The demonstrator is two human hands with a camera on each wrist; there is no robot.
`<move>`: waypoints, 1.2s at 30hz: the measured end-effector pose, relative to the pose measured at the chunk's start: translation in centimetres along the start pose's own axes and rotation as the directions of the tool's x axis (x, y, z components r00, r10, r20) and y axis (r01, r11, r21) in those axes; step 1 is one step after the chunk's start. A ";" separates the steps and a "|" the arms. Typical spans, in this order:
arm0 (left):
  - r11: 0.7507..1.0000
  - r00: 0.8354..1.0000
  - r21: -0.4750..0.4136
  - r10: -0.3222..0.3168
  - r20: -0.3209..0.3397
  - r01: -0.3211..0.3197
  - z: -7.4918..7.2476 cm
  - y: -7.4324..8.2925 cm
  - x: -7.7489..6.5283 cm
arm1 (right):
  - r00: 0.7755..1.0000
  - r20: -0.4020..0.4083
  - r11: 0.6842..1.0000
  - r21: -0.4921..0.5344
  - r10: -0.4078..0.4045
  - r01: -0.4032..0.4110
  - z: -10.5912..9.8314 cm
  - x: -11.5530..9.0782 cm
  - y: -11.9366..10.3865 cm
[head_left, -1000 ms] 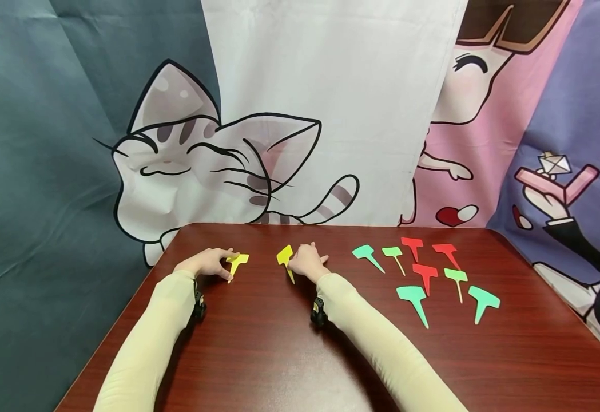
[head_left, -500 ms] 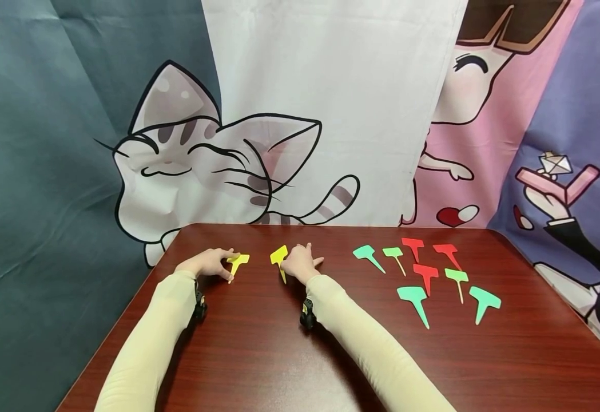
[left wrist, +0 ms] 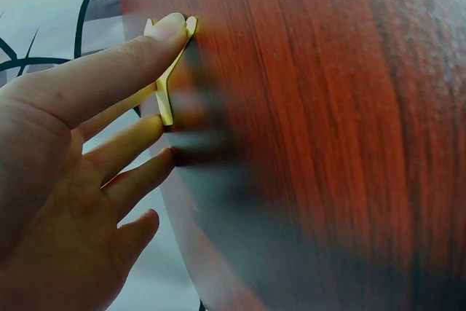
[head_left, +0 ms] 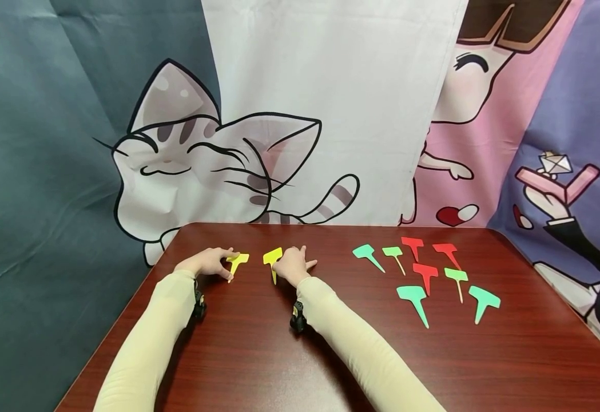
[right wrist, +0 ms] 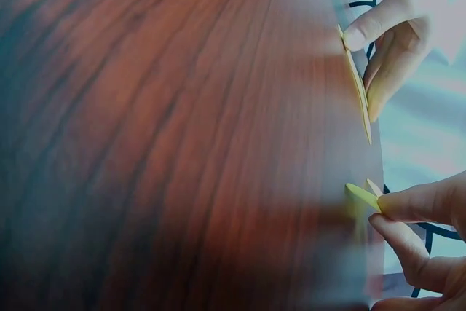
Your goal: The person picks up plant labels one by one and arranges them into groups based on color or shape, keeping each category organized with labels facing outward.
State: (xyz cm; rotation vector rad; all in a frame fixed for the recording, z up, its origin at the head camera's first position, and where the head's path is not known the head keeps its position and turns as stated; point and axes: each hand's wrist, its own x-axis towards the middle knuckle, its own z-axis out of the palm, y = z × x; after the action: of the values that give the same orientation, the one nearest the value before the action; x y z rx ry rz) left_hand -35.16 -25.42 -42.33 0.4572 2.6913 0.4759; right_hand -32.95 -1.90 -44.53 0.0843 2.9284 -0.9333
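My left hand [head_left: 208, 263] is at the far left of the table, with thumb and fingers on a yellow T-shaped plant label [head_left: 238, 260]. In the left wrist view its thumb tip presses over the wide head of that plant label [left wrist: 163, 96], the other fingers spread behind. A short way to the right, my right hand [head_left: 291, 266] pinches a second yellow plant label [head_left: 271, 257] by the stem. The right wrist view shows this second label [right wrist: 362, 196] tilted between thumb and forefinger, just over the tabletop [right wrist: 182, 107].
On the table's right side lie several loose plant labels: teal ones [head_left: 411, 293], red ones [head_left: 425, 271] and two light green ones [head_left: 456, 275]. A cloth backdrop [head_left: 372, 86] with cartoon figures hangs right behind the table's far edge.
My right hand has slid left with its yellow plant label, bringing it closer to the left one and turning its head slightly. The left hand has stayed in place.
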 end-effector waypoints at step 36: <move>1.000 1.000 -0.028 0.007 0.009 -0.007 -0.1 0.2 -0.4 | 0.998 -0.059 0.997 0.075 0.009 -0.004 1.8 -0.8 -1.7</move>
State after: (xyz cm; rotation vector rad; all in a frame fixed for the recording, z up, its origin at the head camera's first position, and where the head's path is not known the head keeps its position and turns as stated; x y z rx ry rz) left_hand -34.81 -25.39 -42.10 0.4601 2.6721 0.5115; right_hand -32.19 -4.33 -44.91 0.1278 2.9451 -1.0572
